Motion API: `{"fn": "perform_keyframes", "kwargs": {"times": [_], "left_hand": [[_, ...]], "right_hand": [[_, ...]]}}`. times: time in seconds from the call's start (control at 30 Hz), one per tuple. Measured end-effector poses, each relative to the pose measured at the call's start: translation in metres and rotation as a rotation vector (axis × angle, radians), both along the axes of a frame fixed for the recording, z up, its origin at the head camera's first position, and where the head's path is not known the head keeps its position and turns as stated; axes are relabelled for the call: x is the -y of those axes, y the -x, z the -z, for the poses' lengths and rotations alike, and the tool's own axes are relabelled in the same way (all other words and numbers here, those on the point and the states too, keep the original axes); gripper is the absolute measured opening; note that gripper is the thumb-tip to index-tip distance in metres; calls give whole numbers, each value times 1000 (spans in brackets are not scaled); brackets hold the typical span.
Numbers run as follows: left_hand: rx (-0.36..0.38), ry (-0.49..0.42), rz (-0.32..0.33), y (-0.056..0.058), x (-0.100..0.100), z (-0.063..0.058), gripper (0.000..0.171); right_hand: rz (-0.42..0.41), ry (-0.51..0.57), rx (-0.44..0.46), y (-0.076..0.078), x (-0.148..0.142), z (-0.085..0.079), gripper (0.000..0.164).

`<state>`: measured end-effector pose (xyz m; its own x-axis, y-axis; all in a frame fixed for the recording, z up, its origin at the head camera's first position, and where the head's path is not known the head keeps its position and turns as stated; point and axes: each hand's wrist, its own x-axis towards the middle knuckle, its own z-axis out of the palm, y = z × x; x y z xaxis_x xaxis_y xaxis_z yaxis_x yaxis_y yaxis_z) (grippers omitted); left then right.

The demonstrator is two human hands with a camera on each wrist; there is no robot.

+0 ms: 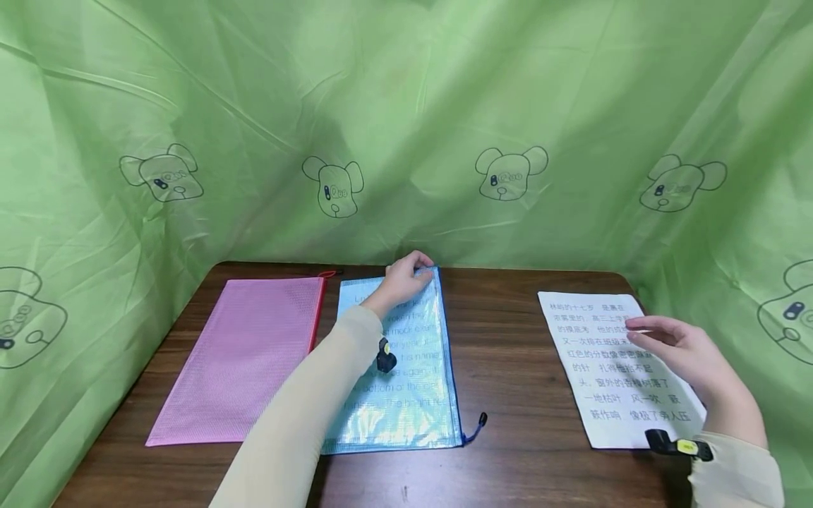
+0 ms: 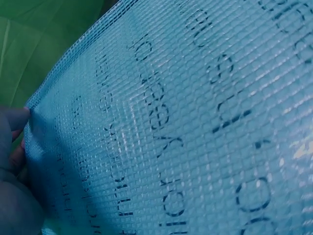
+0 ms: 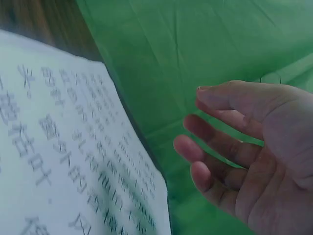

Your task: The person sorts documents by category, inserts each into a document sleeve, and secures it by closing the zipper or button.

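Friction is the worry at far left: pink mesh pouch (image 1: 235, 353) lies flat, red zip (image 1: 314, 321) along its right side, and the forearm crosses its near right corner; a sideways sweep of the left sleeve (image 1: 311, 402) could drag it askew. Middle: blue mesh pouch (image 1: 422, 353), its far right corner pinched between thumb and fingers of the left hand (image 1: 404, 279). Grip takes only the edge, so a quick tug might slip off or crease the pouch. Lettering shows through the mesh; cannot tell whether its page is inside or beneath. Blue zip pull (image 1: 476, 427) sticks out at the near right corner and could catch on a cuff. Farther right, bare wood of the surface (image 1: 508, 353), then a white printed sheet (image 1: 610, 374), flat, with nothing seen weighting it; a brush of the fingers could skid it. Right hand (image 1: 692, 360) hangs by its right edge, fingers loosely bent, apart, gripping nothing. Around: green cloth (image 1: 406, 106) behind and at both sides, close to the far edge, limiting reach there. In the way: left sleeve over the blue pouch, right wrist camera (image 1: 676, 446) before the sheet's near corner.
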<state>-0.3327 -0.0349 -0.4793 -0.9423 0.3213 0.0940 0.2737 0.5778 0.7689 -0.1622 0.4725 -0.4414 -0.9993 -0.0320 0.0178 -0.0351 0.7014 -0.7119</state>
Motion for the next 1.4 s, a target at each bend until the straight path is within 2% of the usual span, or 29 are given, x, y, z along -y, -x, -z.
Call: {"fn": "perform_keyframes", "kwargs": {"times": [0.13,0.2,0.4,0.5,0.6,0.77,0.97,1.17,1.23,1.4], "left_hand": [[-6,-13,0,-2,-4,2,37],[-10,-33,-5,-4,-9,3,36],[34,-161,2,-20,-41,0,34],[62,-195,33,-33,-65,0,36],[104,-200,65,-51,-91,-2,39],[179,-179,105,-82,-132,0,46],[207,-135,130,-111,-166,6,50],[245,-120,96,-130,-185,10,49],[267,-131,74,-134,-190,11,49],[308,-150,32,-140,-200,8,45]], "right_hand": [[31,-22,37,-1,-8,5,41],[48,-27,48,-2,-12,6,43],[71,40,33,-4,-22,12,34],[80,82,2,-4,-27,19,29],[94,107,-11,-5,-33,24,31],[122,131,23,-7,-41,29,29],[153,129,64,-5,-45,34,29],[157,55,93,0,-45,37,51],[159,23,106,1,-45,37,60],[155,-9,152,1,-46,32,69]]}}
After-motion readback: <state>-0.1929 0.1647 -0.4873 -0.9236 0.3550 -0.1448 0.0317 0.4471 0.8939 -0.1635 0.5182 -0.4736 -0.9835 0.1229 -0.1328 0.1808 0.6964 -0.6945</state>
